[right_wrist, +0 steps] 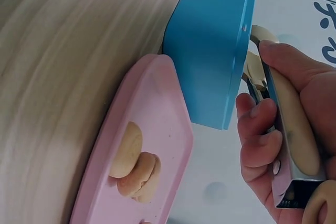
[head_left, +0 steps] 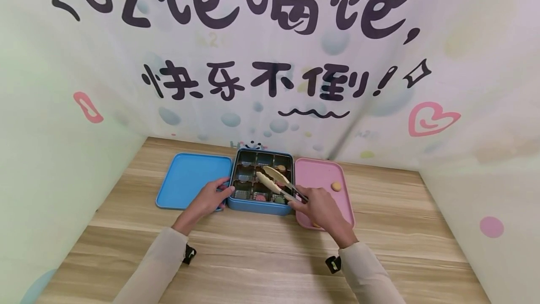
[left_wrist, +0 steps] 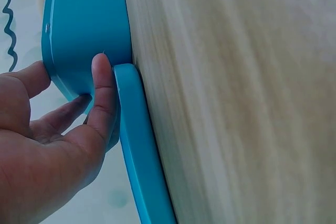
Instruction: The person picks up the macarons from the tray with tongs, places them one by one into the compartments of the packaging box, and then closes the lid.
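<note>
A square blue box [head_left: 262,206] with a dark divided insert stands between two trays. My left hand [head_left: 213,194] is at its left side, its fairly straight fingers touching the outer wall and the thumb at the rim. With my right hand [head_left: 322,208] I grip a pair of metal tongs [right_wrist: 294,124] with beige tips, held tilted over the box's middle. Whether anything sits between the tips cannot be told. In the insert lie a pink round piece [head_left: 260,197], a green one [head_left: 278,199] and a tan one [head_left: 280,168].
Left of the box lies a blue tray or lid [head_left: 196,177]. On its right a pink tray [head_left: 314,170] bears tan macaron-like rounds [right_wrist: 140,176], one lying apart [head_left: 335,186] near its right edge. A printed cloth wall [head_left: 270,121] stands close behind the wooden table [head_left: 261,257].
</note>
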The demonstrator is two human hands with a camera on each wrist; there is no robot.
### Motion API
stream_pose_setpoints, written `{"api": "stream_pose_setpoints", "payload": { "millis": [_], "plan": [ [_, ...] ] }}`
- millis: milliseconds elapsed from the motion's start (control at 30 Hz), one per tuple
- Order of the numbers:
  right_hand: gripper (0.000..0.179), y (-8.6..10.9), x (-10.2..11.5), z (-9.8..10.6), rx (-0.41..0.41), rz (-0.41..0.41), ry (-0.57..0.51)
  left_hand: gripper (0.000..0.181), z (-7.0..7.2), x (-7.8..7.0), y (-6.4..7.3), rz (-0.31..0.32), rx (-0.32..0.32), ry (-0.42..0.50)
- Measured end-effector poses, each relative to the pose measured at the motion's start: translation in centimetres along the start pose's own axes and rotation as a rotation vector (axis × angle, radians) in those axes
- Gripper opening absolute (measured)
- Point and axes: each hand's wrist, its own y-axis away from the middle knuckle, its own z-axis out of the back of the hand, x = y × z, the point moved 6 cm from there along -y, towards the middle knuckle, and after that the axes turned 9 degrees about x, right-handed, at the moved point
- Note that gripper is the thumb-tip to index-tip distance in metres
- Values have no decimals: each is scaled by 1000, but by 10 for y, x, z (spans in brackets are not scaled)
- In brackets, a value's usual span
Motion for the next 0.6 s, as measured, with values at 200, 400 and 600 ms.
{"api": "stream_pose_setpoints", "payload": {
  "millis": [200,400,600],
  "plan": [
    [52,1,-2,-1,4,4,-14,59,0,0,0,-2,-4,-3],
    [54,4,-8,6,-51,54,15,60,0,1,1,2,-1,1],
    [52,11,-20,19,-145,106,84,60,0,0,0,3,-1,0]
  ]
}}
